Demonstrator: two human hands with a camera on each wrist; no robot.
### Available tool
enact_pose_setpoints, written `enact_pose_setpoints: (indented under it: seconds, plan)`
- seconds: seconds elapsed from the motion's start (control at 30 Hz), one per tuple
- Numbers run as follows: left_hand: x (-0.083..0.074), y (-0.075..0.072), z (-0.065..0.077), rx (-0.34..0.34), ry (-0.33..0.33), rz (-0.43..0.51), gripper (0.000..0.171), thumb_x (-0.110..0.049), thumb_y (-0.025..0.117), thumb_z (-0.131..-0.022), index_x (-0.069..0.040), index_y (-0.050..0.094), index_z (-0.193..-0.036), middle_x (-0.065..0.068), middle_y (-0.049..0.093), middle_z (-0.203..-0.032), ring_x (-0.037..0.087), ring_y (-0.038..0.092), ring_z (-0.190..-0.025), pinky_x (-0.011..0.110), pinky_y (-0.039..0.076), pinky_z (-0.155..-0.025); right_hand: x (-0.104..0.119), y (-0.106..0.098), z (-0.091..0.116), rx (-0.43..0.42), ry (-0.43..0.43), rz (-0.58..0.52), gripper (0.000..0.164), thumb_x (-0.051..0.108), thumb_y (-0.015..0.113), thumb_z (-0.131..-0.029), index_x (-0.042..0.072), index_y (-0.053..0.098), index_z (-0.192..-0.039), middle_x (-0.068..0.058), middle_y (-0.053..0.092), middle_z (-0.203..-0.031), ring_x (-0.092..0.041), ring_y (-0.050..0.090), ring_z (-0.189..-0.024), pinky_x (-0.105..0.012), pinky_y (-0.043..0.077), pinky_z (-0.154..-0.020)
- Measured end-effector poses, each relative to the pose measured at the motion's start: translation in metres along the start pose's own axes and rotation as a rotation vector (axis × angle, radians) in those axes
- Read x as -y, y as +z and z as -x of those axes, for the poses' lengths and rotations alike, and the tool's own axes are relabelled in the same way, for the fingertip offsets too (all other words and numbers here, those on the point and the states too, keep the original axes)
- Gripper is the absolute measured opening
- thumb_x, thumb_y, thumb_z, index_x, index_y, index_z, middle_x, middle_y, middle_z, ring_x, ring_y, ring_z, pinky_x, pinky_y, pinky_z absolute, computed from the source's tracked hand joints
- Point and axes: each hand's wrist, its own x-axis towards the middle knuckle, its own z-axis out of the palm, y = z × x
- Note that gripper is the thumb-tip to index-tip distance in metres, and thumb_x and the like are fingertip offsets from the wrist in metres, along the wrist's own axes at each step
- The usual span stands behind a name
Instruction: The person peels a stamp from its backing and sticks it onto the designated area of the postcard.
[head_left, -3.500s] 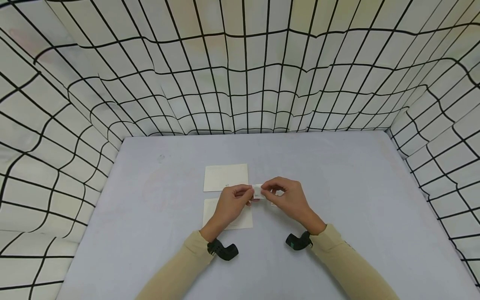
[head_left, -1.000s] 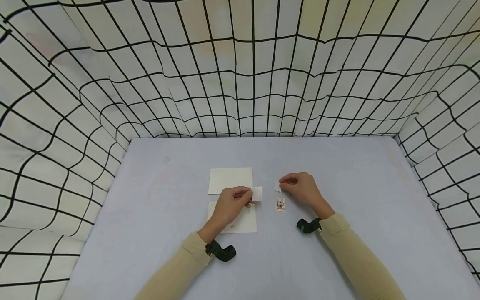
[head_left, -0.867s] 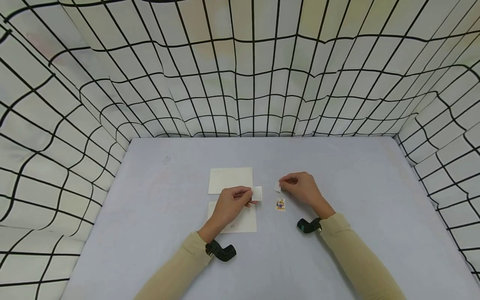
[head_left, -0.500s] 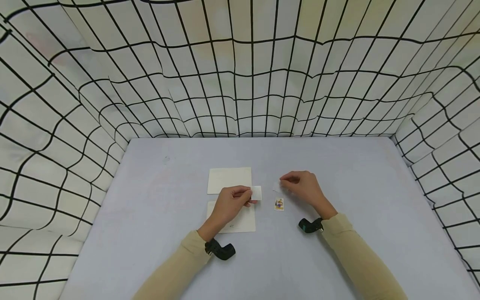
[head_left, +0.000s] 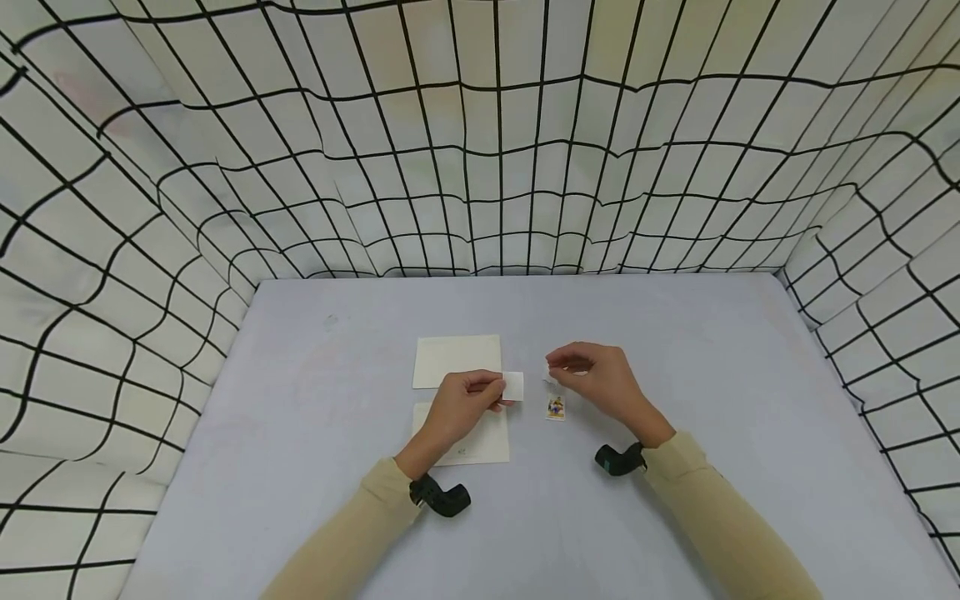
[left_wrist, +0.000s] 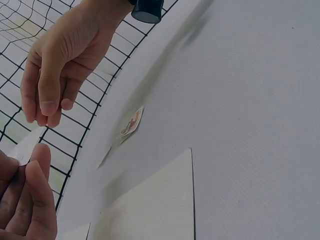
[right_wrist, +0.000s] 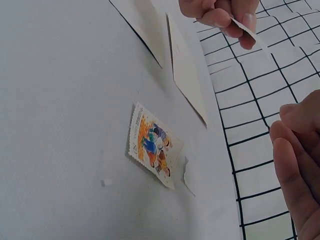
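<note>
My left hand (head_left: 461, 408) pinches a small white square of paper (head_left: 513, 387) between thumb and fingers, above the right edge of the nearer cream paper sheet. My right hand (head_left: 596, 379) hovers just right of it, fingers loosely bent and holding nothing; in the left wrist view that hand (left_wrist: 65, 65) is also bare. Below its fingertips lies a torn white paper scrap (right_wrist: 187, 175), partly hidden in the head view. Beside the scrap lies a postage stamp (right_wrist: 156, 145) with toothed edges and colourful figures, picture side up.
Two cream paper sheets lie on the white table, the farther sheet (head_left: 456, 354) and the nearer sheet (head_left: 483, 446), the latter partly under my left hand. A tiny white fragment (right_wrist: 106, 183) lies near the stamp. White walls with black grid lines (head_left: 480, 175) enclose the table.
My right hand has drawn away from the left hand, set the torn scrap behind the stamp and let it go, then shifted slightly left. The left hand keeps its paper almost still.
</note>
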Motion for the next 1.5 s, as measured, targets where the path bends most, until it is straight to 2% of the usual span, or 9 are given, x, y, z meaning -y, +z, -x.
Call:
enact_pose_setpoints:
  seconds: [0.2,0.33,0.43,0.57,0.7,0.87,1.0,1.17,1.5]
  plan:
    - [0.0,0.001,-0.001,-0.005,-0.005,0.004,0.026,-0.016,0.066,-0.102,0.001,0.074,-0.12,0.019,0.08,-0.105,0.02,0.08,-0.085,0.033,0.065,-0.08,0.009,0.002,0.003,0.008,-0.113,-0.012,0.019,0.008,0.08,-0.089,0.009,0.079,-0.108,-0.002,0.081,-0.104,-0.011,0.075,-0.087,-0.031,0.065,-0.084]
    - [0.0,0.002,-0.002,-0.003,-0.011,0.027,0.027,-0.015,0.066,-0.102,0.002,0.073,-0.121,0.021,0.079,-0.105,0.025,0.079,-0.088,0.033,0.066,-0.08,0.012,0.006,0.005,0.008,-0.213,0.014,0.019,0.007,0.081,-0.088,0.011,0.079,-0.107,0.0,0.08,-0.103,-0.008,0.075,-0.085,-0.035,0.066,-0.084]
    - [0.0,0.002,-0.003,0.005,-0.008,0.036,0.028,-0.014,0.065,-0.102,0.004,0.073,-0.121,0.023,0.079,-0.105,0.029,0.079,-0.09,0.033,0.066,-0.08,0.014,0.009,0.006,-0.004,-0.322,0.063,0.021,0.005,0.081,-0.087,0.01,0.079,-0.107,0.0,0.08,-0.102,-0.01,0.075,-0.085,-0.037,0.066,-0.081]
    - [0.0,0.002,-0.004,0.013,-0.007,0.042,0.028,-0.013,0.065,-0.102,0.005,0.072,-0.122,0.023,0.078,-0.106,0.028,0.08,-0.091,0.031,0.066,-0.08,0.015,0.013,0.006,-0.046,-0.51,0.141,0.026,-0.002,0.082,-0.083,0.009,0.078,-0.106,-0.002,0.08,-0.098,-0.013,0.076,-0.085,-0.039,0.065,-0.073]
    - [0.001,0.0,-0.005,0.02,0.005,0.045,0.027,-0.012,0.065,-0.102,0.005,0.072,-0.121,0.023,0.078,-0.107,0.027,0.08,-0.091,0.031,0.066,-0.08,0.018,0.017,0.005,-0.072,-0.682,0.209,0.031,-0.006,0.085,-0.077,0.008,0.078,-0.104,-0.002,0.08,-0.097,-0.013,0.076,-0.086,-0.029,0.064,-0.072]
    - [-0.001,-0.001,-0.004,0.043,-0.005,0.068,0.026,-0.014,0.065,-0.102,0.003,0.073,-0.121,0.022,0.078,-0.111,0.02,0.079,-0.089,0.03,0.066,-0.08,0.022,0.022,0.003,-0.073,-0.825,0.296,0.034,-0.008,0.088,-0.072,0.005,0.078,-0.102,-0.003,0.08,-0.098,-0.014,0.077,-0.09,-0.02,0.063,-0.078]
    - [-0.002,-0.001,-0.002,0.075,-0.029,0.097,0.028,-0.016,0.065,-0.103,0.001,0.073,-0.123,0.021,0.077,-0.115,0.013,0.079,-0.089,0.025,0.065,-0.081,0.023,0.023,0.005,-0.052,-0.867,0.34,0.034,-0.008,0.088,-0.073,0.005,0.079,-0.102,-0.003,0.08,-0.099,-0.014,0.077,-0.092,-0.018,0.062,-0.081]
    - [-0.001,-0.002,-0.001,0.092,-0.025,0.122,0.03,-0.015,0.063,-0.103,0.003,0.071,-0.125,0.023,0.076,-0.118,0.013,0.079,-0.091,0.022,0.064,-0.08,0.023,0.022,0.008,-0.004,-0.857,0.358,0.035,-0.009,0.086,-0.075,0.007,0.079,-0.105,-0.002,0.08,-0.103,-0.011,0.077,-0.095,-0.017,0.061,-0.082]
    - [0.0,-0.003,0.0,0.113,-0.06,0.146,0.032,-0.017,0.064,-0.103,0.003,0.07,-0.127,0.021,0.077,-0.117,0.006,0.077,-0.087,0.02,0.063,-0.079,0.021,0.023,0.01,-0.011,-0.897,0.394,0.034,-0.007,0.088,-0.074,0.008,0.081,-0.103,0.0,0.081,-0.101,-0.01,0.077,-0.093,-0.014,0.06,-0.081]
